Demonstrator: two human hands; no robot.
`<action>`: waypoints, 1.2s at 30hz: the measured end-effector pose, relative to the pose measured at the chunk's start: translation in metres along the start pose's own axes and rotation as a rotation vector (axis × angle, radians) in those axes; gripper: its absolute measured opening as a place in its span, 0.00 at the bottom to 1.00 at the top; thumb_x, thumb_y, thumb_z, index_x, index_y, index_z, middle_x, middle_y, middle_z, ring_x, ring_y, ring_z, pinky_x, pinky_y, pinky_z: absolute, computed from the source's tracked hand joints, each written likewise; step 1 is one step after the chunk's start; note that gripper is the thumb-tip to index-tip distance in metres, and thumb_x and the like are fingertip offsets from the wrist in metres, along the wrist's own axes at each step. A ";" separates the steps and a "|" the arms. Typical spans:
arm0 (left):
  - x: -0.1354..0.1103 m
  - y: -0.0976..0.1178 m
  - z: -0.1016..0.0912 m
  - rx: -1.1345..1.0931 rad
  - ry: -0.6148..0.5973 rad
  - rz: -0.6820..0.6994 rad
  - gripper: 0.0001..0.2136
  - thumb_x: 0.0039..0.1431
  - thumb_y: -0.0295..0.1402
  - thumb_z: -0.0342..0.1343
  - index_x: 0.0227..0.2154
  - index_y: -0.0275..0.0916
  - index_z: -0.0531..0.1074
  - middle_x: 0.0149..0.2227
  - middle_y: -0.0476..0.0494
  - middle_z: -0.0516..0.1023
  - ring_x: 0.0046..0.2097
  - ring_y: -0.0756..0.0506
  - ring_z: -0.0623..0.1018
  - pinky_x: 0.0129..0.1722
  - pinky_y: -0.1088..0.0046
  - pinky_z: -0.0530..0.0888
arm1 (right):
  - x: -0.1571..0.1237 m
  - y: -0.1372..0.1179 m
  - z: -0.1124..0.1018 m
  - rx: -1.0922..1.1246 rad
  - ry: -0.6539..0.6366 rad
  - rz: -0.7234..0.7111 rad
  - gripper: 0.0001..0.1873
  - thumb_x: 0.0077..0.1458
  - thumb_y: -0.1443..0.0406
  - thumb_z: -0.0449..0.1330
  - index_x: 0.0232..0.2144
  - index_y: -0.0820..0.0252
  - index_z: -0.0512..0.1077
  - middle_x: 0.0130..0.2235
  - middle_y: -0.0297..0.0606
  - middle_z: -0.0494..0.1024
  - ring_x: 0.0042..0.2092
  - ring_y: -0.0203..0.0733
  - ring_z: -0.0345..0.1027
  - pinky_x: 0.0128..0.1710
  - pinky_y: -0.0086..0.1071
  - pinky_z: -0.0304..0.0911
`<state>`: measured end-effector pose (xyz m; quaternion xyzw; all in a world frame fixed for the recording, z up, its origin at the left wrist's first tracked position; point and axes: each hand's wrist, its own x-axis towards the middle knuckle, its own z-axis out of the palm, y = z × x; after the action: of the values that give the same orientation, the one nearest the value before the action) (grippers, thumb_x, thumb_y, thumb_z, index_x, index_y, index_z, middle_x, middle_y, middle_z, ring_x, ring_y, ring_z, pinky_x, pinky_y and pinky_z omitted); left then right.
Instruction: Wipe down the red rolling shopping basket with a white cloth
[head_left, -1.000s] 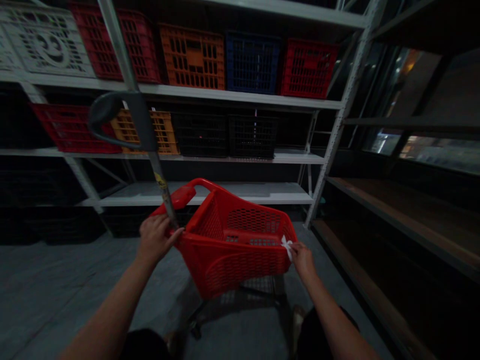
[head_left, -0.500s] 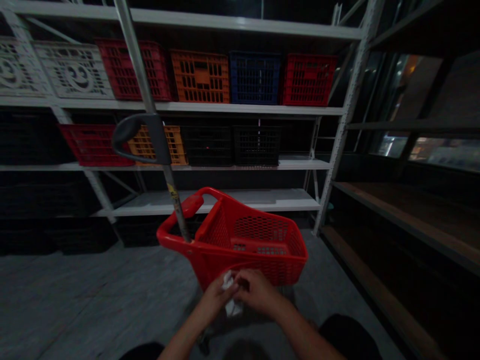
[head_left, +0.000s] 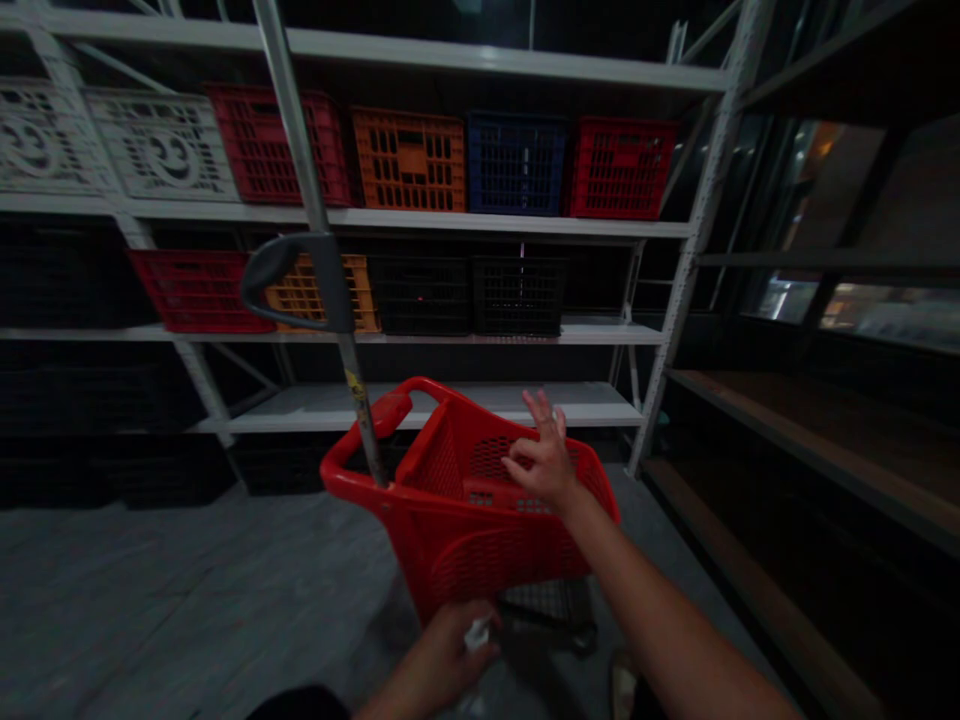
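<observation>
One tissue-like white wad [head_left: 476,633] is pinched in the left hand [head_left: 448,645]; beyond that grip, the right hand [head_left: 543,464], its hold unclear, is raised near the red shopping cart [head_left: 480,560]. Handling the wad seems the step; the next move likely needs a steady pinch.

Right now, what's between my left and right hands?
In the head view, the near side of the red cart shows between your left hand, down low, and your right hand, higher up; depth is hard to judge.
</observation>
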<state>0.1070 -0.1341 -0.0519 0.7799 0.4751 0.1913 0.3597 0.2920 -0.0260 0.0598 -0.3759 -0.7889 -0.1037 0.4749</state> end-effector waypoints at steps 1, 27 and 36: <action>0.000 0.000 0.003 0.001 -0.009 0.006 0.09 0.46 0.34 0.51 0.32 0.43 0.70 0.31 0.51 0.73 0.33 0.50 0.69 0.33 0.77 0.63 | 0.003 0.001 0.004 0.013 -0.002 0.011 0.06 0.44 0.64 0.59 0.19 0.60 0.69 0.62 0.30 0.42 0.62 0.51 0.30 0.55 0.55 0.25; 0.006 -0.016 0.004 -1.174 0.274 -0.080 0.20 0.39 0.29 0.54 0.40 0.38 0.66 0.33 0.46 0.72 0.35 0.48 0.71 0.36 0.72 0.67 | -0.036 -0.008 0.039 0.334 -0.250 0.290 0.07 0.50 0.62 0.55 0.29 0.56 0.72 0.50 0.40 0.68 0.53 0.46 0.58 0.54 0.51 0.42; 0.007 -0.010 0.000 -1.169 0.350 -0.197 0.17 0.39 0.29 0.58 0.36 0.37 0.69 0.34 0.45 0.75 0.34 0.48 0.74 0.33 0.74 0.70 | -0.133 -0.073 0.053 0.699 -0.286 0.534 0.25 0.36 0.70 0.62 0.42 0.56 0.68 0.41 0.37 0.71 0.43 0.42 0.65 0.43 0.31 0.60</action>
<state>0.1043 -0.1251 -0.0597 0.3633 0.4136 0.5111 0.6601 0.2414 -0.1150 -0.0641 -0.3938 -0.7097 0.3472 0.4697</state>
